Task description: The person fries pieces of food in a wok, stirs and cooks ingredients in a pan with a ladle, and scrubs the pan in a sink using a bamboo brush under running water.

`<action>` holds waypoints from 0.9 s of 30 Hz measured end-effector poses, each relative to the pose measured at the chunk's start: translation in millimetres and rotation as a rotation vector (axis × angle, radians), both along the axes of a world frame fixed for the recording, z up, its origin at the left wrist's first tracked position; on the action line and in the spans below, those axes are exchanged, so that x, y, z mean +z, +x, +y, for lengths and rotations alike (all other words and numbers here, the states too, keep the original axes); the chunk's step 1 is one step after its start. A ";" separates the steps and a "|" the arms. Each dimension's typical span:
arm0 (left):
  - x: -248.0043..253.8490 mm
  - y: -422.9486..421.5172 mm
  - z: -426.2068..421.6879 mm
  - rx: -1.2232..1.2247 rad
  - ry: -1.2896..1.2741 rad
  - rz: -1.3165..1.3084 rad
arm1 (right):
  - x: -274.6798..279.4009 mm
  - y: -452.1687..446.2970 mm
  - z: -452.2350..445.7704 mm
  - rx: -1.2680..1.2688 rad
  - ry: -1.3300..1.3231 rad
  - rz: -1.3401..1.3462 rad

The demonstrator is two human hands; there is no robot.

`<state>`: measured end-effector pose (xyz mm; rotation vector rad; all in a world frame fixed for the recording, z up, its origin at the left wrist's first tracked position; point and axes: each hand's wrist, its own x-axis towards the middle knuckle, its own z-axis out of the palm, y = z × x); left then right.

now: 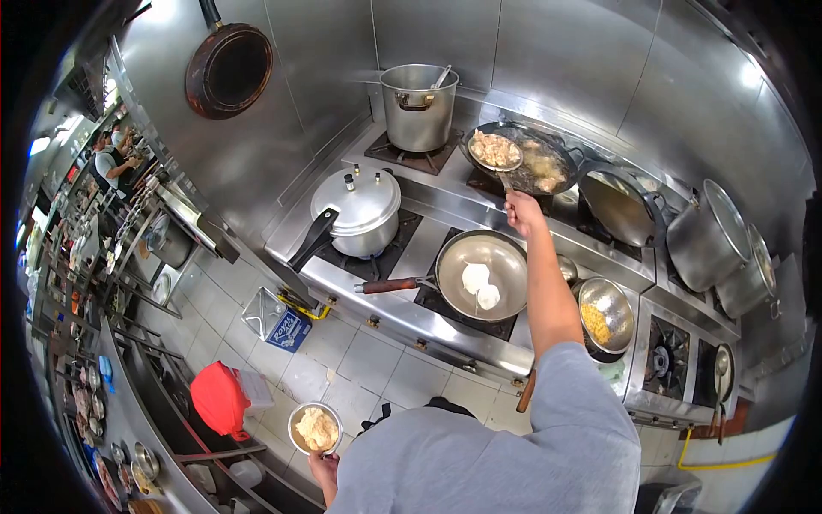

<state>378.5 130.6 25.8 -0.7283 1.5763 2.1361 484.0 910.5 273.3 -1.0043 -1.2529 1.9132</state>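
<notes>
My right hand [522,212] is closed round the handle of a skimmer [497,151], stretched out over the back burners. Pieces of fried food fill the skimmer, which is at the left side of a dark wok [561,150] of bubbling oil with more pieces in it. Low in the view, my left hand [324,469] grips the near edge of a metal bowl [292,427] holding a pale battered mixture. Between the two, a frying pan [505,248] with two white blobs in it sits on a front burner.
A pressure cooker [355,210] and a tall pot [419,116] stand left of the wok. Right of my arm are a bowl of yellow food [607,315], a second wok [616,206] and large pots [706,240]. A red-covered bin [219,398] stands on the floor. Two people are at the far left.
</notes>
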 end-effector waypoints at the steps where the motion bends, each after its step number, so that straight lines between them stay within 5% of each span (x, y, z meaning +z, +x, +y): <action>1: -10.4 0.8 -8.9 0.001 0.004 -0.003 | -2.3 1.3 -3.3 -0.014 0.017 0.002; 9: -27.0 2.4 -10.8 -0.013 -0.053 -0.092 | 24.2 24.6 -8.1 -0.095 0.065 0.026; 15: 43.4 1.6 40.6 0.101 0.119 -0.138 | 126.4 41.9 7.2 -0.163 0.159 -0.028; 21: 42.2 2.0 43.4 0.078 0.133 -0.176 | 228.2 59.4 9.6 -0.155 0.376 -0.011; 27: 31.9 -2.8 38.0 0.072 0.133 -0.199 | 207.4 71.6 -3.5 -0.186 0.254 -0.040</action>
